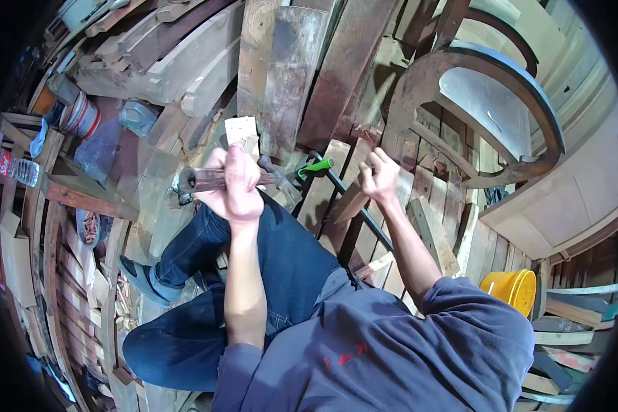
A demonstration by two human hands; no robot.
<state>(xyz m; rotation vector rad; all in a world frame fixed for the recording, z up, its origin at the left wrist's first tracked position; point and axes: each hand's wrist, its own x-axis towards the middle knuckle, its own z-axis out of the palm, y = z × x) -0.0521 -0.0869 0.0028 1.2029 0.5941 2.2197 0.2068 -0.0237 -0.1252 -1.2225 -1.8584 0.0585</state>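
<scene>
Over the legs (288, 254), the left hand (233, 185) grasps a dark rod (202, 180); the right hand (379, 177) is curled, whether around the wood piece (350, 204) beside it I cannot tell. Beyond, by the planks' (487, 237) far right edge, stands a curved frame (408, 96).

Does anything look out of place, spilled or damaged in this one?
Loose pale-brown wood chips are scattered beside the dark grey-blue slipper, looking untidy underfoot, though perhaps ordinary workshop waste. Nothing clearly odd shows about the dark brown, cylindrical, wooden-looking piece in the left hand.

Brown rod (210, 179) in left fingers (235, 163)
</scene>
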